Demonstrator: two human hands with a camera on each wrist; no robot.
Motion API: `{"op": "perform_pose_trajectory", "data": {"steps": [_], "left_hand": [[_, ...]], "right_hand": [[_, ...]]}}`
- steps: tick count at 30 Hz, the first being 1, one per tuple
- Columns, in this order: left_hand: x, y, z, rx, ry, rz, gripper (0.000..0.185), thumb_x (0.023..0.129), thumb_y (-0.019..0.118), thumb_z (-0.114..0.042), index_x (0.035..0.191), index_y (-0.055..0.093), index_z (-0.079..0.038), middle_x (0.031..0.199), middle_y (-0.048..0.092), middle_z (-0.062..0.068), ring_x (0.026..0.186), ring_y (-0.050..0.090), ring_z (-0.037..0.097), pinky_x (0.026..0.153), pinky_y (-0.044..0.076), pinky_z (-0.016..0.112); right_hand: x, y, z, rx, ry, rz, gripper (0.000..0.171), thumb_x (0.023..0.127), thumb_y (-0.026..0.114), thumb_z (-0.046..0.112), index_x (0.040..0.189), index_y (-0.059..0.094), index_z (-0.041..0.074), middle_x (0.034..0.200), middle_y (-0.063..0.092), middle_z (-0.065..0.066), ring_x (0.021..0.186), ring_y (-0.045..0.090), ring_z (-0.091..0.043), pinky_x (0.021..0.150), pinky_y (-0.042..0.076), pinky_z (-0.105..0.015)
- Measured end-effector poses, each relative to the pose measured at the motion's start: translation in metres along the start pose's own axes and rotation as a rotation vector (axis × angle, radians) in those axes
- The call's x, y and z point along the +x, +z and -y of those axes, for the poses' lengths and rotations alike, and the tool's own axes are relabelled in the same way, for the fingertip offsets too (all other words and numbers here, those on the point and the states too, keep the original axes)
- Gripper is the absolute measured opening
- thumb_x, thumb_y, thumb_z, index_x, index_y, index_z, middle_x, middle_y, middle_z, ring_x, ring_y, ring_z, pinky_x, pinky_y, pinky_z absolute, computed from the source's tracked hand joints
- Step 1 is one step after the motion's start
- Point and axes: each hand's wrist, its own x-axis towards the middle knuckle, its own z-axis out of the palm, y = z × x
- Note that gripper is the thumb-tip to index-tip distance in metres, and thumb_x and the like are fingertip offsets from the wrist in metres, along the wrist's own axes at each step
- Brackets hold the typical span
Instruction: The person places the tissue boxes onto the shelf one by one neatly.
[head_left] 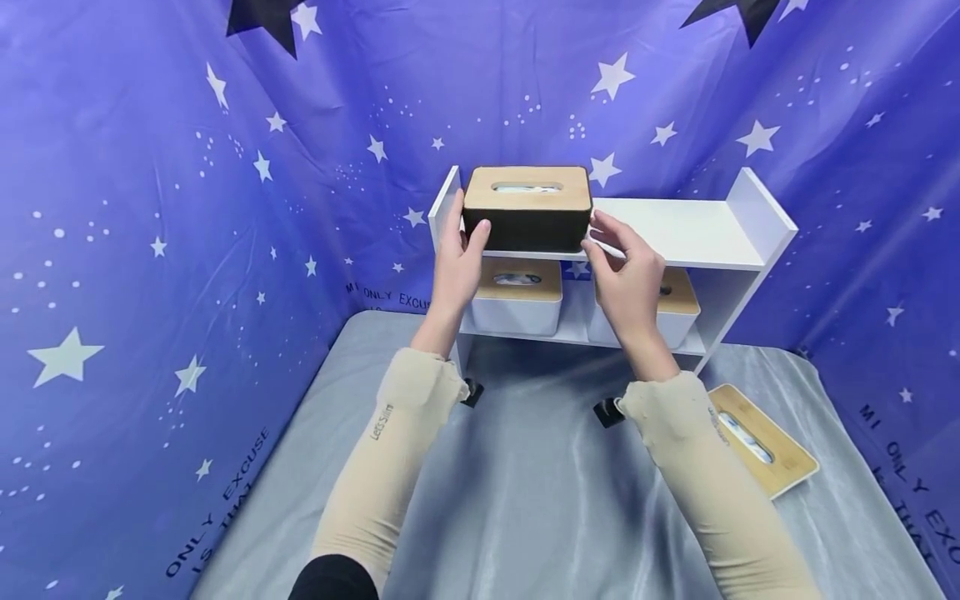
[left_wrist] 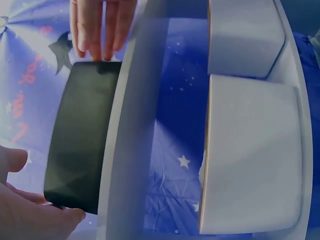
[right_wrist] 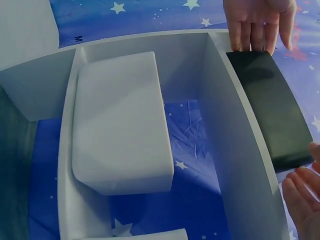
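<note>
A black tissue box (head_left: 527, 218) with a wooden lid stands on the left part of the top board of a white shelf unit (head_left: 690, 229). My left hand (head_left: 459, 258) lies against the box's left end, thumb on its front face. My right hand (head_left: 626, 275) touches the box's right end with its fingers. In the left wrist view the black tissue box (left_wrist: 80, 135) runs between my left hand (left_wrist: 30, 215) below and the straight fingers of my right hand (left_wrist: 97, 25) above. The right wrist view shows the black tissue box (right_wrist: 270, 110) with my left hand (right_wrist: 255, 22) flat at its far end.
Two white tissue boxes (head_left: 517, 304) (head_left: 678, 321) with wooden lids sit on the lower shelf. Another wooden-lidded box (head_left: 761, 442) lies on the grey cloth (head_left: 525, 500) at the right. Blue star-print fabric closes in the back and both sides.
</note>
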Motion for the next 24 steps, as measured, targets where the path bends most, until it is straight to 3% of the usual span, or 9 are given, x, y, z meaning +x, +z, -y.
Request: {"op": "perform_pose_trajectory", "data": {"steps": [9,16,24], "left_hand": [[-0.032,0.001,-0.002,0.025,0.057,0.002,0.065,0.103,0.053,-0.02,0.159,0.022,-0.006,0.168,0.02,0.007,0.155,0.019,0.015,0.128,0.02,0.032],[-0.052,0.003,-0.001,0.012,0.087,0.031,0.063,0.102,0.054,-0.018,0.158,0.026,-0.009,0.166,0.026,0.004,0.152,0.027,0.018,0.127,0.025,0.038],[-0.075,0.02,0.026,-0.058,0.115,0.056,0.053,0.102,0.053,-0.009,0.153,0.039,-0.009,0.159,0.041,0.006,0.147,0.039,0.02,0.124,0.031,0.036]], "right_hand": [[-0.026,-0.014,-0.004,-0.05,-0.061,-0.011,0.027,0.09,0.072,0.003,0.117,0.074,0.003,0.109,0.076,-0.015,0.095,0.073,-0.026,0.081,0.053,-0.005],[-0.046,-0.026,-0.011,-0.013,-0.036,-0.02,0.029,0.087,0.073,-0.002,0.116,0.074,0.003,0.111,0.075,-0.017,0.098,0.067,0.006,0.089,0.057,-0.015],[-0.07,-0.043,-0.031,-0.045,0.003,-0.005,0.03,0.086,0.073,-0.004,0.115,0.073,0.001,0.112,0.074,-0.019,0.099,0.064,0.013,0.089,0.056,-0.014]]}}
